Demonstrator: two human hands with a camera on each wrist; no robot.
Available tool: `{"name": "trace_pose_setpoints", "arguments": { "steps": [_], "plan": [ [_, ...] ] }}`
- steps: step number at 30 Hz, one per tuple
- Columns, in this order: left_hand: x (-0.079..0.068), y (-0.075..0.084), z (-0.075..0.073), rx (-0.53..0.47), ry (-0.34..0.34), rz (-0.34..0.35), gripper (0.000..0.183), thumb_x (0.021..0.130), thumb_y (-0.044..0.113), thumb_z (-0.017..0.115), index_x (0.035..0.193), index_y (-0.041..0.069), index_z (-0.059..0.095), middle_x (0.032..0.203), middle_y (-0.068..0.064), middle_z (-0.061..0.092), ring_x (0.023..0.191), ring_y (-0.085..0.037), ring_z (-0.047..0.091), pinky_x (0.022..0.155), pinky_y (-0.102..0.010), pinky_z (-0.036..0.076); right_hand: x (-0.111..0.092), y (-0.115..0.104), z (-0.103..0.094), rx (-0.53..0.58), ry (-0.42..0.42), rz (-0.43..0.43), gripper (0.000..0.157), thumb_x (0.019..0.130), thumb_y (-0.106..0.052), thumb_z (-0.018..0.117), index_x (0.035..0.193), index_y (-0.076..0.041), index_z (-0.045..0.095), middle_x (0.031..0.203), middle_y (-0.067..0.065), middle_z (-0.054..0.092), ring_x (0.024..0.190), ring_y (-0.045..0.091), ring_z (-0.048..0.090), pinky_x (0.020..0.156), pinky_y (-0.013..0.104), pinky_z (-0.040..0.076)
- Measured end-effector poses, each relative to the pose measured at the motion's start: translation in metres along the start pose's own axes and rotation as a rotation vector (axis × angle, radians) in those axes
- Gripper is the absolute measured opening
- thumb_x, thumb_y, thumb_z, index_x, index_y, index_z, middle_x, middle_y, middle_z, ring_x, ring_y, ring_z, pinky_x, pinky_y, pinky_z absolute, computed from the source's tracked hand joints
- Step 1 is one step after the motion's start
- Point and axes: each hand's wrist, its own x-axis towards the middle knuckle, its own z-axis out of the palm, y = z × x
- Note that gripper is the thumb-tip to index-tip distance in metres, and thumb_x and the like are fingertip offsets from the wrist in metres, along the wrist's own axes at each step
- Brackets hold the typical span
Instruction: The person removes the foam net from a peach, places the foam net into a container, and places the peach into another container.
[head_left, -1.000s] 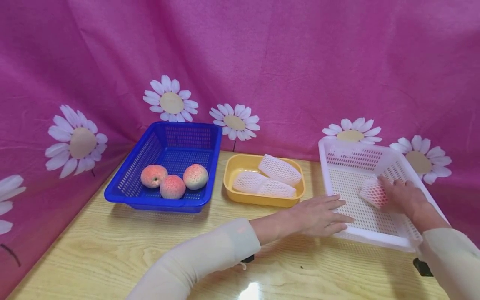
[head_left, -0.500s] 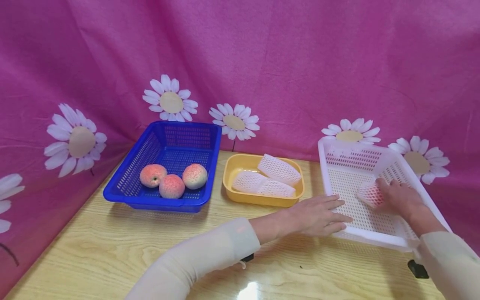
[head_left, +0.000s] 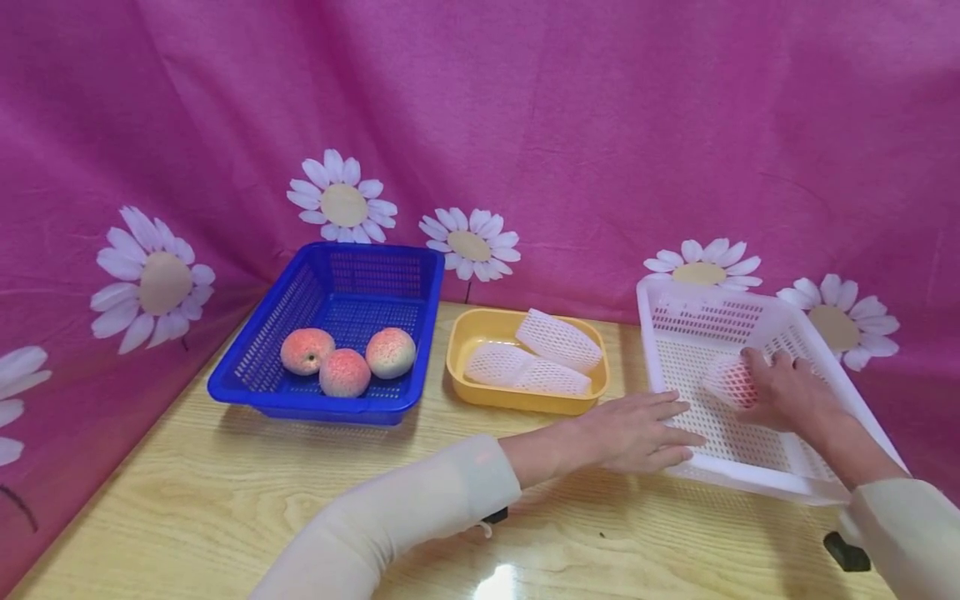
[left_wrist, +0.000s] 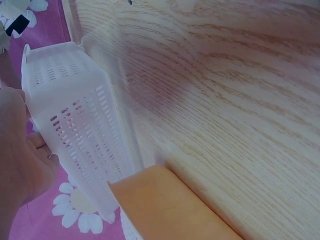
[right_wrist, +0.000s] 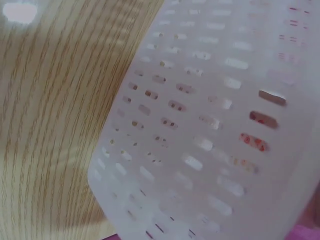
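In the head view, my right hand (head_left: 795, 392) holds a peach in a white foam net (head_left: 731, 382) inside the white basket (head_left: 757, 482). The fingers lie over the peach's right side, and part of it is hidden. My left hand (head_left: 637, 432) rests on the basket's near left rim, its fingers spread and fairly straight over the inside. From the left wrist, the same hand (left_wrist: 25, 160) shows beside the basket wall (left_wrist: 85, 130). The right wrist view is filled mostly by the basket's slotted wall (right_wrist: 190, 115), with bits of red showing through several slots.
A yellow tray (head_left: 525, 398) with several white foam nets (head_left: 558, 340) stands left of the white basket. Further left, a blue basket (head_left: 330, 407) holds three pink peaches (head_left: 345, 373). A pink flowered cloth (head_left: 570, 150) hangs behind the wooden table (head_left: 225, 517).
My right hand has shifted slightly left within the white basket, and the netted peach has moved left with it. The left hand stays in place on the rim.
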Motion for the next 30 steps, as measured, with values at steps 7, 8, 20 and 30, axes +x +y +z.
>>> {"name": "trace_pose_setpoints", "arguments": {
  "steps": [7, 8, 20, 30],
  "plan": [
    [0.002, 0.001, -0.001, 0.013, -0.009, 0.005, 0.047, 0.108, 0.05, 0.022, 0.152, 0.044, 0.036, 0.162, 0.004, 0.025, 0.15, -0.014, 0.013, 0.116, -0.02, -0.002, -0.003, -0.005, -0.006, 0.047, -0.032, 0.047, 0.09, 0.067, -0.032, 0.089, 0.127, 0.008, 0.036, 0.095, 0.041, 0.046, 0.082, 0.057, 0.051, 0.071, 0.066, 0.044],
    [0.002, 0.001, -0.001, 0.013, -0.01, 0.006, 0.047, 0.108, 0.05, 0.022, 0.152, 0.044, 0.036, 0.162, 0.005, 0.025, 0.15, -0.013, 0.013, 0.116, -0.02, -0.002, -0.003, -0.005, -0.007, 0.053, -0.037, 0.054, 0.091, 0.067, -0.032, 0.089, 0.129, 0.008, 0.035, 0.097, 0.041, 0.046, 0.084, 0.057, 0.051, 0.073, 0.067, 0.044],
    [0.0, -0.001, -0.001, -0.008, 0.002, -0.008, 0.047, 0.108, 0.05, 0.023, 0.152, 0.044, 0.038, 0.163, 0.004, 0.023, 0.15, -0.012, 0.011, 0.116, -0.02, -0.001, -0.001, -0.018, -0.019, 0.065, 0.165, -0.041, 0.096, 0.059, -0.025, 0.094, 0.129, 0.005, 0.036, 0.098, 0.041, 0.047, 0.089, 0.06, 0.05, 0.074, 0.068, 0.042],
    [0.001, 0.001, 0.0, 0.047, -0.01, 0.007, 0.049, 0.108, 0.05, 0.018, 0.153, 0.043, 0.036, 0.164, 0.005, 0.02, 0.15, -0.011, 0.008, 0.116, -0.021, -0.004, -0.003, -0.03, -0.028, 0.112, 0.237, -0.071, 0.098, 0.057, -0.02, 0.095, 0.134, 0.002, 0.038, 0.098, 0.036, 0.049, 0.09, 0.054, 0.051, 0.075, 0.065, 0.042]
  ]
}}
